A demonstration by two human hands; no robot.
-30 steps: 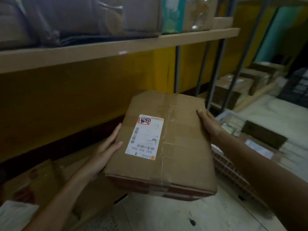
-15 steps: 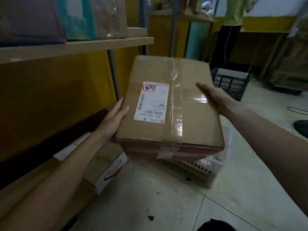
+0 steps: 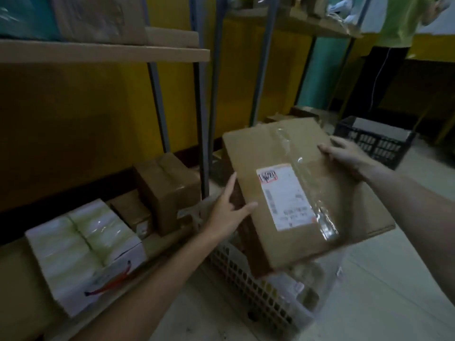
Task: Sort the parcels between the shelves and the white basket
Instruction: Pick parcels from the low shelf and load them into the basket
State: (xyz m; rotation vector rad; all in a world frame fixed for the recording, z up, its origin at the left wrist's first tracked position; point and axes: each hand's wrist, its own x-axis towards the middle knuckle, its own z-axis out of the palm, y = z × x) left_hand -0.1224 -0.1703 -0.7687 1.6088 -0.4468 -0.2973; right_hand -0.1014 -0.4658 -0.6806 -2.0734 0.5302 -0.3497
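A flat brown cardboard parcel (image 3: 295, 193) with a white shipping label and clear tape is held tilted above the white basket (image 3: 248, 289). My left hand (image 3: 229, 212) presses its left edge with fingers spread. My right hand (image 3: 344, 153) grips its far right edge. The white lattice basket stands on the floor under the parcel, mostly hidden by it, with wrapped items inside. The low shelf (image 3: 162, 242) at the left carries a white taped box (image 3: 83, 252) and brown boxes (image 3: 167, 190).
An upper shelf board (image 3: 103, 51) with parcels runs across the top left on grey metal posts (image 3: 202, 119). A black crate (image 3: 374, 141) sits on the floor at the right. A person in a green top (image 3: 398, 20) stands at the back right.
The parcel has come down and tilted, now lower over the white basket. My view has swung, showing the low shelf's boxes at the left. Both hands stay on the parcel.
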